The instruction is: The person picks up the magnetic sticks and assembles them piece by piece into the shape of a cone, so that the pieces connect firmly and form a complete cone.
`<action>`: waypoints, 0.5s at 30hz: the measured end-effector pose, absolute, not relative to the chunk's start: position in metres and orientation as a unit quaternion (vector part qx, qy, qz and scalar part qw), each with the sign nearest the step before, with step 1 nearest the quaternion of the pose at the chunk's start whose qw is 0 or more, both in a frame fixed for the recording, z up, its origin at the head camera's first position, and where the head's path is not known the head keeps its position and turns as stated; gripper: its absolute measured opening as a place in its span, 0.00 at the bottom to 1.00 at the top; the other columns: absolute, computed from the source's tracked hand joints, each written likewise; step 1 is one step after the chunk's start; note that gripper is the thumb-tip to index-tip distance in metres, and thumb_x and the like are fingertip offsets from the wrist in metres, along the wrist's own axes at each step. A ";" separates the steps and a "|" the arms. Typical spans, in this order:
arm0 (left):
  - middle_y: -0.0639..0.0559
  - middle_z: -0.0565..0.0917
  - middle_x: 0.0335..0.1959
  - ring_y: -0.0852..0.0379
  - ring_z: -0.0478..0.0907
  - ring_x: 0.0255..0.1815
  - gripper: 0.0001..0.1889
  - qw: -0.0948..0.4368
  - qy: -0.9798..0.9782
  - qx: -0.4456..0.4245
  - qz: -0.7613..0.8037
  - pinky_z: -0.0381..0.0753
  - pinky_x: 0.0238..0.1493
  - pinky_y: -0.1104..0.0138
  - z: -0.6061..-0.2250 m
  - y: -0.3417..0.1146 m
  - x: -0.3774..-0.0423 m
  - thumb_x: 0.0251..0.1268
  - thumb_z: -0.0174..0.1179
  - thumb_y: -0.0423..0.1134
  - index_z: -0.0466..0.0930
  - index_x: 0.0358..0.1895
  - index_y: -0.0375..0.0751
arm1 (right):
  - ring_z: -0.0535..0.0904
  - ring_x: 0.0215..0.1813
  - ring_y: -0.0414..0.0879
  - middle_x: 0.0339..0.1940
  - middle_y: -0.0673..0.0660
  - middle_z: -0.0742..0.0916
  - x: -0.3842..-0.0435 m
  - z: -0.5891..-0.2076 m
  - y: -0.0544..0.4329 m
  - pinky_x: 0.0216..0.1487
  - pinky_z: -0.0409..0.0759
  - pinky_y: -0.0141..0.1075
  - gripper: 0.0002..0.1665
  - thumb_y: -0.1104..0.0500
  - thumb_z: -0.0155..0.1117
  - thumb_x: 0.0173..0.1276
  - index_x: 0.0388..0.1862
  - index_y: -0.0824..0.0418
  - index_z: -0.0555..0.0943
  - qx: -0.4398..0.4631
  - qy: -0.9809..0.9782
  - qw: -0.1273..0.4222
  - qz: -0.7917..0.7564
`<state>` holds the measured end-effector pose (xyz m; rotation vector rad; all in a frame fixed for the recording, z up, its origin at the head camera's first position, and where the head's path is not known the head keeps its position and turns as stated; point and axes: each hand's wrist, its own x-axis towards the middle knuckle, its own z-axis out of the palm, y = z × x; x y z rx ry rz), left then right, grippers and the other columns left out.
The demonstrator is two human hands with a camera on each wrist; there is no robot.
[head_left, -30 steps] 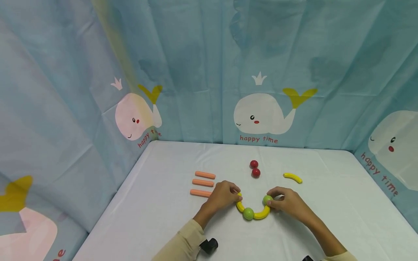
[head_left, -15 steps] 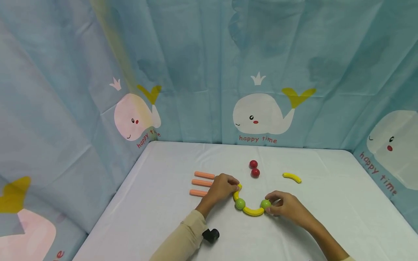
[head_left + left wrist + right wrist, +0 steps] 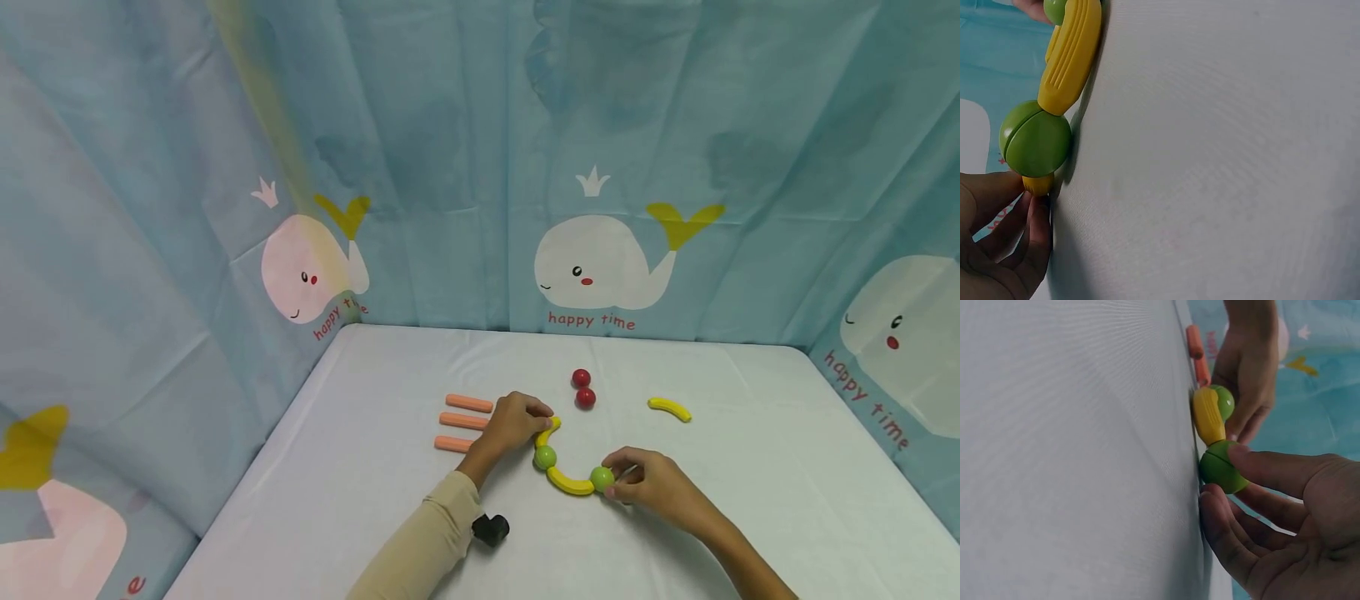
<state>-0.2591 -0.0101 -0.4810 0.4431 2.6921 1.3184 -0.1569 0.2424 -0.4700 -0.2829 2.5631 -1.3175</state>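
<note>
Midway between the side edges of the worktop (image 3: 315, 500), we see a curved row (image 3: 568, 482); the fingers (image 3: 1038, 230) of the left hand (image 3: 516, 420) pinch its end banana (image 3: 547, 435), those of the right hand (image 3: 656, 482) its end green ball (image 3: 601, 478), presumably steadying its shape.

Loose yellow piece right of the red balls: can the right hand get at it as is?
Probably yes, though its fingers pinch a green ball and would likely need to let go first. Only bare white tabletop shows between the right hand and the loose yellow piece.

Left hand (image 3: 513, 422) pinching, right hand (image 3: 654, 483) pinching
</note>
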 end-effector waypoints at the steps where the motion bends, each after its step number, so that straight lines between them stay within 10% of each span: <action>1: 0.54 0.91 0.41 0.61 0.81 0.42 0.06 0.057 0.888 0.145 0.433 0.84 0.48 0.67 -0.481 -0.010 -0.259 0.71 0.71 0.37 0.93 0.46 0.42 | 0.85 0.46 0.48 0.46 0.55 0.88 -0.157 -0.470 0.243 0.39 0.85 0.35 0.20 0.57 0.81 0.64 0.53 0.61 0.86 -0.098 0.878 0.122 -0.452; 15: 0.48 0.87 0.52 0.59 0.83 0.51 0.15 0.037 0.848 0.190 0.493 0.84 0.54 0.67 -0.462 -0.005 -0.222 0.75 0.68 0.42 0.88 0.59 0.42 | 0.87 0.49 0.48 0.52 0.57 0.88 -0.163 -0.462 0.257 0.39 0.86 0.36 0.28 0.53 0.77 0.68 0.64 0.62 0.83 -0.085 0.889 0.092 -0.440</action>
